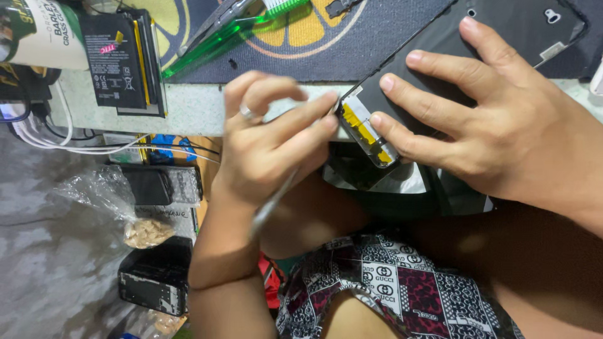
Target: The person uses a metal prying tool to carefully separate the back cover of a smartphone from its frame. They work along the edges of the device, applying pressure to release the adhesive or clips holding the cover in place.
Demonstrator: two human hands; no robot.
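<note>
our left hand (270, 144) pinches a thin metal tool (271, 204) at the phone frame (440, 56) corner on the table edge (188, 107). our right hand (502, 119) lies flat, pressing the frame, grasping nothing. green toothbrush (232, 31) behind.

**Colours and patterns on the bench**

Phone panel (440, 50): black, with a yellow strip (367, 129) at its end. Tweezers (273, 204): silver. Toothbrush (232, 34): clear green handle. Phone batteries (122, 63): black, yellow edging. Work mat (352, 59): dark grey, yellow-and-white circular motif. Shorts (389, 285): black, white and maroon patchwork print. Cables (75, 141): white.
</note>
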